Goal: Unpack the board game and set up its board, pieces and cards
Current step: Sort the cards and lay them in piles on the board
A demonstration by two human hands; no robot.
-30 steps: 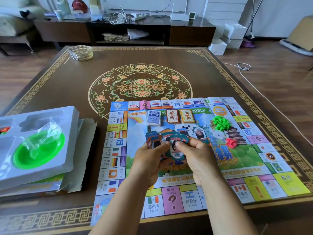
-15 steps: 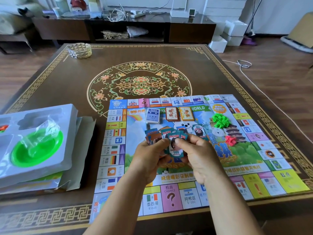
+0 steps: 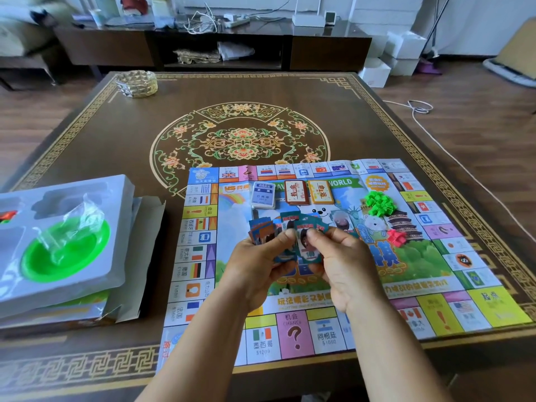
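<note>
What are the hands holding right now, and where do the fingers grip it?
A fan of play-money notes: left hand grips its lower part, right hand pinches the front note.

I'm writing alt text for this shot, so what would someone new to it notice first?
Two hands, left hand and right hand, hold a fan of teal play money over the colourful game board at the table's near edge. Beyond them on the board lie three card decks, with green houses to the right. At far left sits a white plastic tray holding a bright green dish.
</note>
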